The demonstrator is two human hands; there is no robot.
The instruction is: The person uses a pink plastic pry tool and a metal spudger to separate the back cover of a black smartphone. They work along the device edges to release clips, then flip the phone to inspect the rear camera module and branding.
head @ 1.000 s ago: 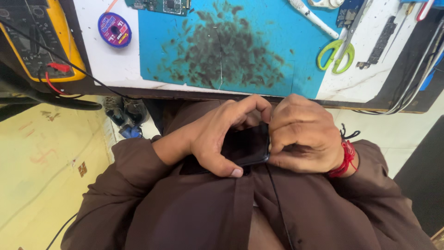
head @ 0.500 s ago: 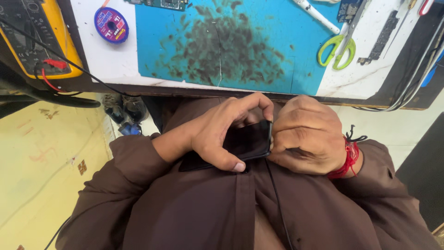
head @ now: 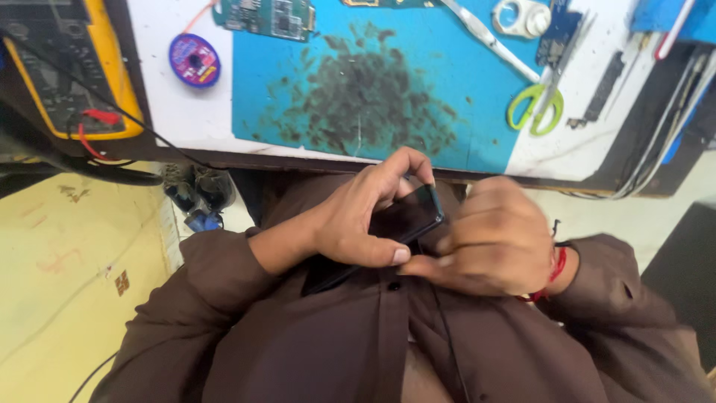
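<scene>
So the left hand (head: 350, 224) has its fingers wrapped round a black phone (head: 399, 224) over the lap, below the surface (head: 186, 112); right hand (head: 492, 239) pinches its lower edge, blurry.

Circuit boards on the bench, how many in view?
3, maybe more cut off. Green board at the mat's top left edge; a strip of another board at the frame's top; small blue board above the scissors.
</scene>
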